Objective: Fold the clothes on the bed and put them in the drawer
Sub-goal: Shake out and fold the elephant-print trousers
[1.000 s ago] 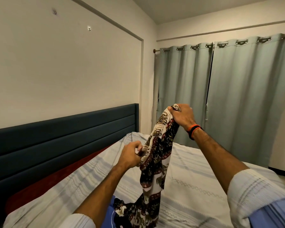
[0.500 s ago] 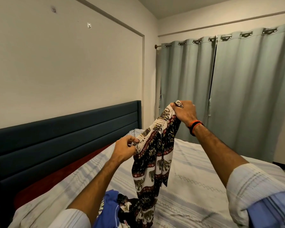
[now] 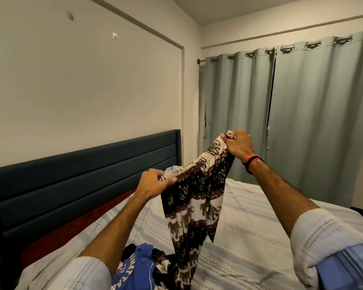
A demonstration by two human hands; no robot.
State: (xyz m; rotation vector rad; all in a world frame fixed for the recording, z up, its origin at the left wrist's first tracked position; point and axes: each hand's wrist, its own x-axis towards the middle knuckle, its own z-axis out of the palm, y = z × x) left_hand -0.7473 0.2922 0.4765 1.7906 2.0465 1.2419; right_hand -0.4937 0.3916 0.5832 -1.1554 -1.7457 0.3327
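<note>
The fingers of the left hand (image 3: pixel 153 182) and the right hand (image 3: pixel 238 144) are curled tight on the top edge of the elephant-print garment (image 3: pixel 194 206), the right hand higher. It hangs down to the bed (image 3: pixel 249 237), its lower end beside a blue garment (image 3: pixel 138 266) at the bed's near edge.

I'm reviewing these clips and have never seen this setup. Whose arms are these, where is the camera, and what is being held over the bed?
There is no machine here. A person wears a wide-angle camera on the head, so you look down along their own arms. The left hand and right hand each grip the top edge of patterned trousers, holding them up and spread over the bed. The trousers' lower end trails down beside a blue shirt lying on the striped cover. Behind are a dark headboard and closed curtains. No drawer is visible.
</note>
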